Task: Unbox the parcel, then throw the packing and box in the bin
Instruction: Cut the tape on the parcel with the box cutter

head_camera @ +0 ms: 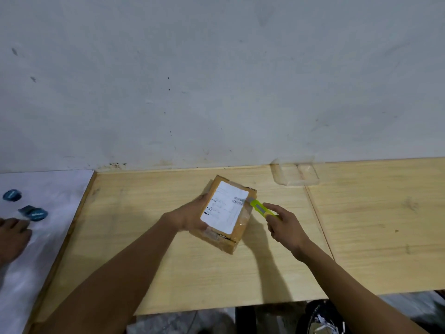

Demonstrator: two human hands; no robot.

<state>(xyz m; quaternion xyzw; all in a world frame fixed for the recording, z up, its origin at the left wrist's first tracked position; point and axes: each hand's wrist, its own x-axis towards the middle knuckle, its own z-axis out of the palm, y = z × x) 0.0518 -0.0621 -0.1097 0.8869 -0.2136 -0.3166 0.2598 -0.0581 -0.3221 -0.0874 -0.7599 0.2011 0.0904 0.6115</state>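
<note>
A small brown cardboard parcel (242, 225), wrapped in clear tape and bearing a white shipping label, is tilted up off the wooden table (168, 273). My left hand (191, 216) grips its left side, thumb on the label's lower edge. My right hand (285, 226) holds a yellow-green utility knife (261, 209), whose blade tip touches the parcel's upper right edge beside the barcode. Below the table's front edge at the bottom right, a dark bin (322, 319) with white scraps inside is partly visible.
A clear plastic holder (295, 174) stands at the back of the table against the grey wall. On a white table (60, 189) to the left lie blue round objects (36, 214), with another person's hand (12, 235) beside them.
</note>
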